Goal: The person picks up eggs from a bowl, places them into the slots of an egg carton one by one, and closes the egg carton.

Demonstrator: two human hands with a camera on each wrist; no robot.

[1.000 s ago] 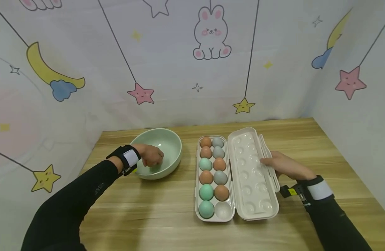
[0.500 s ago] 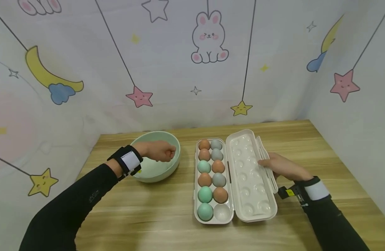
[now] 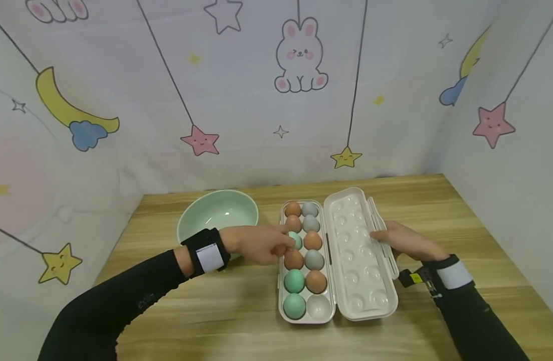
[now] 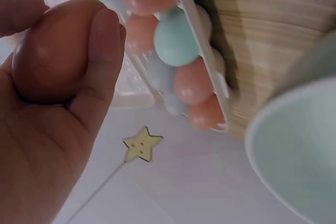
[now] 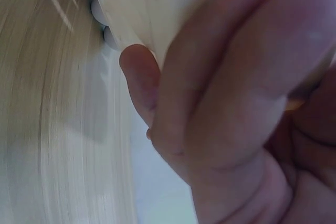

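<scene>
My left hand (image 3: 264,244) holds a brown egg (image 4: 58,51) between thumb and fingers, plain in the left wrist view; from the head view the hand hides it. That hand hovers at the left edge of the egg carton (image 3: 280,296), partly covering a mint egg. Brown, grey and mint-green eggs fill the carton's two rows, except one bare cup (image 3: 319,307) at the near right. My right hand (image 3: 409,239) grips the outer edge of the open carton lid (image 3: 362,255), fingers underneath and thumb on top.
A pale green bowl (image 3: 217,208) stands left of the carton, partly behind my left forearm; its visible inside shows no egg. The wooden table (image 3: 204,321) meets a printed cloth backdrop (image 3: 240,100) at the back and sides.
My left hand has come up out of the bowl and moved right to the carton, carrying the brown egg. My right hand stays on the lid. The view has shifted slightly.
</scene>
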